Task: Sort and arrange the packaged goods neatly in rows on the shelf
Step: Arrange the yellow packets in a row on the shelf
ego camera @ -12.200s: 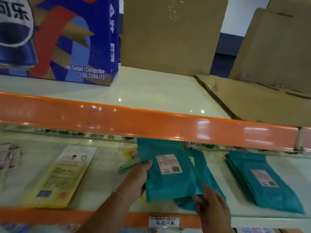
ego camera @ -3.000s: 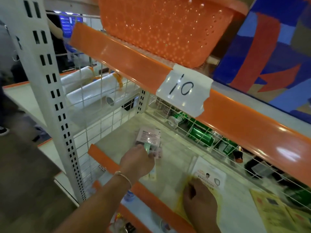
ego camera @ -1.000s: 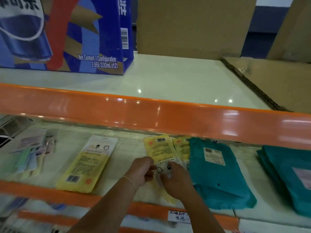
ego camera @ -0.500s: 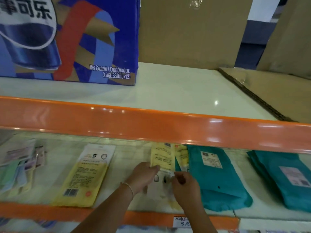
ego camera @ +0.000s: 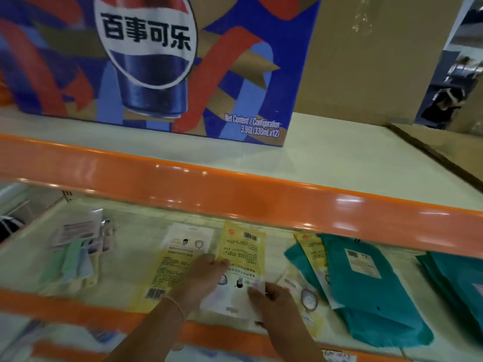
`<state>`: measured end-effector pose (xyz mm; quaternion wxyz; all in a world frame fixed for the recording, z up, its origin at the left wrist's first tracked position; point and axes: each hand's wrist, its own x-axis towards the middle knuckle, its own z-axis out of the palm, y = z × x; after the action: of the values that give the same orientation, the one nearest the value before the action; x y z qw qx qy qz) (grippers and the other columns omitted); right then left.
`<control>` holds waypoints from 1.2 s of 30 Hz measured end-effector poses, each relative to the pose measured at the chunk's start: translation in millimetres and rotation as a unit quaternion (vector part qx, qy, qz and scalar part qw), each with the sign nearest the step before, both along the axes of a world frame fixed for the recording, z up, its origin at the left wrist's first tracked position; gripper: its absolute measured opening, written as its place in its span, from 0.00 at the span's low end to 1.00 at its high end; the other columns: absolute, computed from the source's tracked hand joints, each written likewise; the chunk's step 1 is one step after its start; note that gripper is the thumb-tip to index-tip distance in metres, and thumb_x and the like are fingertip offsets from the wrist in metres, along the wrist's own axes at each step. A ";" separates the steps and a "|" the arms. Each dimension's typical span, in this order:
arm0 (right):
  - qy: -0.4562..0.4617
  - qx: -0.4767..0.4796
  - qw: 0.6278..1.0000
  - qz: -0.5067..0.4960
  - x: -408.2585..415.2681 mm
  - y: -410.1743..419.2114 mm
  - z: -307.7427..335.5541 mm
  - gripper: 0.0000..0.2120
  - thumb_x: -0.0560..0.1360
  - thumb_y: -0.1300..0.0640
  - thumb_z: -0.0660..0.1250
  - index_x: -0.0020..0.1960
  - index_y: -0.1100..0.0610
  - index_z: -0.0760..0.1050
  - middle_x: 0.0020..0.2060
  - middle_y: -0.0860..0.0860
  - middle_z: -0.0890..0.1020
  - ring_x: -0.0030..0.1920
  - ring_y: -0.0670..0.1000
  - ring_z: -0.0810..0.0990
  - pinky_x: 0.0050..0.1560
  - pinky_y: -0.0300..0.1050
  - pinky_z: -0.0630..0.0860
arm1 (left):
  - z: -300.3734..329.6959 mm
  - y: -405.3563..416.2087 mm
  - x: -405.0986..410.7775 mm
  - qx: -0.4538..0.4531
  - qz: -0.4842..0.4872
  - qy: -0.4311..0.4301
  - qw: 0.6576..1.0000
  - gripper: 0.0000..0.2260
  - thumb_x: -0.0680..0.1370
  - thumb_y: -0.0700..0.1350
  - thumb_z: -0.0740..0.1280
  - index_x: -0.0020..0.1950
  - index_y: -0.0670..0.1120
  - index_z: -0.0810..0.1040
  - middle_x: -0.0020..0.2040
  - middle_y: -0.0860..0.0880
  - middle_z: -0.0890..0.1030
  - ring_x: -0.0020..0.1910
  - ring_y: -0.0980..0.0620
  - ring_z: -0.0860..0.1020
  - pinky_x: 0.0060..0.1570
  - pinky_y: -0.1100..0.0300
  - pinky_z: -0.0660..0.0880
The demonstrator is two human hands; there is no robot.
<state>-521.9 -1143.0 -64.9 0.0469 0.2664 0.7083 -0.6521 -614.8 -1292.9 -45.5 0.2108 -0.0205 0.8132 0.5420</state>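
Lower shelf (ego camera: 31, 262): pale, glossy board with an orange front rail; goods lie flat on it. Upper shelf (ego camera: 326, 163): same pale board, its orange rail hiding the back of the lower level.

Upper shelf, left: large blue cola carton (ego camera: 156, 64) printed with a can and "3.96L (330mL x12)". Beside it to the right, a plain brown cardboard box (ego camera: 373, 56); a flattened cardboard sheet (ego camera: 449, 152) lies at far right. A dim room shows through the gap beyond, too blurred to read.

Lower shelf, left to right:
- Small clear packets (ego camera: 78, 246), pastel contents, in a loose overlapping heap.
- Yellow-and-white flat packet (ego camera: 177, 257), barcode towards the front edge, partly under the left wrist.
- Held yellow packet (ego camera: 241, 257), barcode at its far end, just beside the previous one and slightly overlapping it. Left hand (ego camera: 201, 278) grips its left edge, thumb on top; right hand (ego camera: 274, 301) pinches its near right corner.
- Further yellow packet (ego camera: 311, 246), partly tucked under the teal pouches.
- Stack of teal pouches (ego camera: 371, 291), white label on top, angled.
- Second teal stack (ego camera: 462, 286), cut off by the frame's right edge.

A handwritten price tag (ego camera: 337, 356) sits on the front rail, below the right forearm.
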 end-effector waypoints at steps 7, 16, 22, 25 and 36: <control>0.020 -0.007 1.000 0.012 -25.1 -61.4 5.1 0.08 0.77 0.55 0.69 0.44 0.59 0.82 0.36 0.57 0.80 0.37 0.54 0.78 0.35 0.45 0.74 | 6.7 -66.5 -10.0 -0.126 0.004 0.112 0.986 0.17 0.82 0.48 0.58 0.33 0.46 0.63 0.26 0.54 0.68 0.24 0.58 0.67 0.27 0.61 0.62; 0.051 0.062 0.996 0.050 -45.6 -96.3 2.4 0.16 0.77 0.56 0.68 0.33 0.62 0.76 0.25 0.53 0.71 0.26 0.50 0.69 0.30 0.44 0.68 | -0.2 -99.6 -23.0 -0.247 0.028 0.132 0.960 0.13 0.83 0.52 0.53 0.46 0.45 0.71 0.42 0.50 0.77 0.42 0.50 0.75 0.42 0.55 0.72; 0.043 0.226 0.972 0.054 -44.4 -107.8 -5.3 0.13 0.74 0.46 0.69 0.54 0.52 0.81 0.35 0.48 0.83 0.37 0.46 0.82 0.43 0.45 0.80 | -17.1 -107.4 -21.1 -0.323 0.019 0.200 0.925 0.19 0.81 0.60 0.49 0.49 0.47 0.69 0.40 0.52 0.78 0.39 0.50 0.77 0.38 0.55 0.73; 0.046 0.283 0.956 0.062 -40.5 -109.3 -5.6 0.21 0.75 0.45 0.68 0.64 0.53 0.75 0.36 0.46 0.81 0.40 0.45 0.79 0.44 0.38 0.73 | -19.7 -110.9 -16.4 -0.364 0.023 0.226 0.903 0.19 0.81 0.60 0.50 0.52 0.46 0.68 0.37 0.52 0.73 0.36 0.49 0.75 0.33 0.57 0.68; 0.062 0.311 0.945 0.074 -25.6 -97.8 -0.2 0.19 0.76 0.47 0.66 0.65 0.53 0.74 0.28 0.46 0.78 0.34 0.39 0.76 0.38 0.28 0.68 | -6.8 -95.5 -17.8 -0.434 0.063 0.202 0.876 0.30 0.81 0.62 0.47 0.76 0.43 0.52 0.50 0.47 0.81 0.46 0.47 0.80 0.35 0.58 0.70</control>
<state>-547.4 -1240.8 -65.1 -0.0343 0.1733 0.8952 -0.4091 -632.6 -1388.4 -52.3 -0.0226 -0.0508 0.9887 0.1390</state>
